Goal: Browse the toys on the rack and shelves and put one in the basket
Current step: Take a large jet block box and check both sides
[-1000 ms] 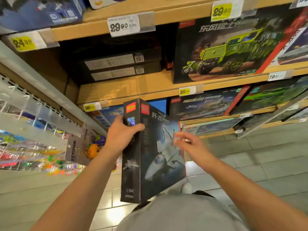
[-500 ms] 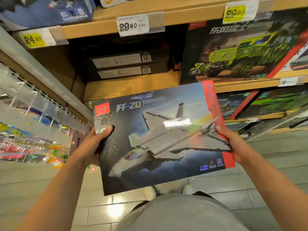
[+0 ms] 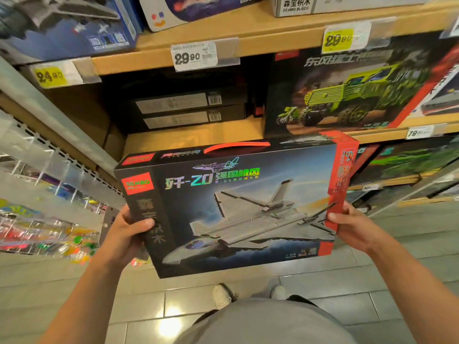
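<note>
I hold a large dark toy box (image 3: 238, 207) with a grey fighter jet pictured on its front and a red carry handle on top, level in front of the shelves. My left hand (image 3: 126, 234) grips its left edge, thumb across the front. My right hand (image 3: 352, 227) grips the red right edge, thumb on the front. No basket is in view.
Wooden shelves (image 3: 198, 137) hold more boxed toys: a green truck set (image 3: 347, 90) at upper right, two flat black boxes (image 3: 183, 110) behind. A peg rack (image 3: 44, 219) with small colourful toys stands at left. Grey tiled floor and my shoes lie below.
The box turned from edge-on in my left hand alone to face-on, held level by both hands. My right hand took hold of its right edge.
</note>
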